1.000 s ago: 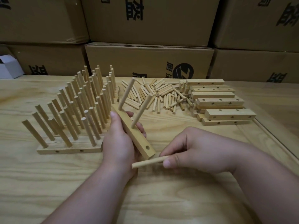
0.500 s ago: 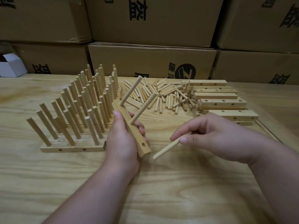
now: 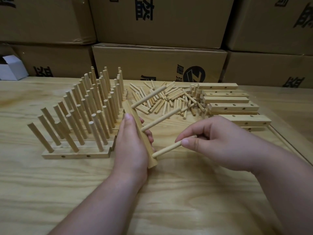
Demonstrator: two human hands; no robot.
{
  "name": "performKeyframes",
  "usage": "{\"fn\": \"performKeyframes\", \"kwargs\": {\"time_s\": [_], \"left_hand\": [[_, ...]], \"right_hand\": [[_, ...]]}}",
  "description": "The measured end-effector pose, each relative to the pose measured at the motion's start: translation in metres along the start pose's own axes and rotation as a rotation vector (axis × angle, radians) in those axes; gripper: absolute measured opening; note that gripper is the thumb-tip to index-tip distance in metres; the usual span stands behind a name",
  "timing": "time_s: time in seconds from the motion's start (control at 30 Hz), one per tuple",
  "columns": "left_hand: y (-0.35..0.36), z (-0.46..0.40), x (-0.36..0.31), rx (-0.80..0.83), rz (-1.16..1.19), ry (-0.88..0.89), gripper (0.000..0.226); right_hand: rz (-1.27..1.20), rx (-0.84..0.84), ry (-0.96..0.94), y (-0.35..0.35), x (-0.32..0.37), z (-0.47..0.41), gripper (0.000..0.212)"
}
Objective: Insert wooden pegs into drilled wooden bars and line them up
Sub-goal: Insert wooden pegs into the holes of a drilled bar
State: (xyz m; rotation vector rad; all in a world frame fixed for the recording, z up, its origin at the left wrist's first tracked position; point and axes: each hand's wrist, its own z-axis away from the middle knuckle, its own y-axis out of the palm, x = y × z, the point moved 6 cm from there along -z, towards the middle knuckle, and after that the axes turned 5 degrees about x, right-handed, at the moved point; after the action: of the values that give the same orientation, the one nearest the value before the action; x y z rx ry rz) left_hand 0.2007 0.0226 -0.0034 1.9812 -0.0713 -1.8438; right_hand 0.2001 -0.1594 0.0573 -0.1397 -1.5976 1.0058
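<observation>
Near the middle of the frame the left hand (image 3: pixel 131 146) grips a drilled wooden bar (image 3: pixel 140 131), thumb along its near side and fingers curled behind it, the bar tipped on edge over the plywood table (image 3: pixel 169 200); two pegs (image 3: pixel 160 119) already stand out of its face, slanting toward the upper right; the right hand (image 3: pixel 218 141) pinches a third peg (image 3: pixel 167 149) between thumb and forefinger, its far tip touching the bar's lower end, though whether it sits in a hole I cannot tell. To the left, finished bars bristling with pegs (image 3: pixel 84 112) stand in close rows; a heap of loose pegs (image 3: pixel 169 99) lies at upper centre, with a stack of empty drilled bars (image 3: pixel 230 106) just right of it; cardboard cartons (image 3: pixel 159 63) are piled behind, and a small white box (image 3: pixel 11 68) sits at the far left.
</observation>
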Motion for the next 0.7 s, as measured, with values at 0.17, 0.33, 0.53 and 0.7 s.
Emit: {"fn": "performKeyframes", "kwargs": {"time_s": [0.17, 0.33, 0.53, 0.7], "left_hand": [[-0.002, 0.002, -0.002, -0.027, -0.094, 0.052, 0.045], [-0.003, 0.002, -0.002, -0.042, -0.082, 0.060, 0.045], [-0.008, 0.001, -0.001, -0.122, 0.003, 0.041, 0.045], [-0.005, 0.004, -0.003, -0.107, -0.049, 0.071, 0.045]], "right_hand": [[0.268, 0.018, -0.008, 0.007, 0.020, 0.006, 0.012], [0.315, -0.010, 0.030, 0.009, 0.024, 0.007, 0.015], [0.324, -0.049, -0.008, 0.018, 0.028, 0.004, 0.018], [0.218, -0.009, 0.061, 0.018, 0.017, 0.001, 0.019]]}}
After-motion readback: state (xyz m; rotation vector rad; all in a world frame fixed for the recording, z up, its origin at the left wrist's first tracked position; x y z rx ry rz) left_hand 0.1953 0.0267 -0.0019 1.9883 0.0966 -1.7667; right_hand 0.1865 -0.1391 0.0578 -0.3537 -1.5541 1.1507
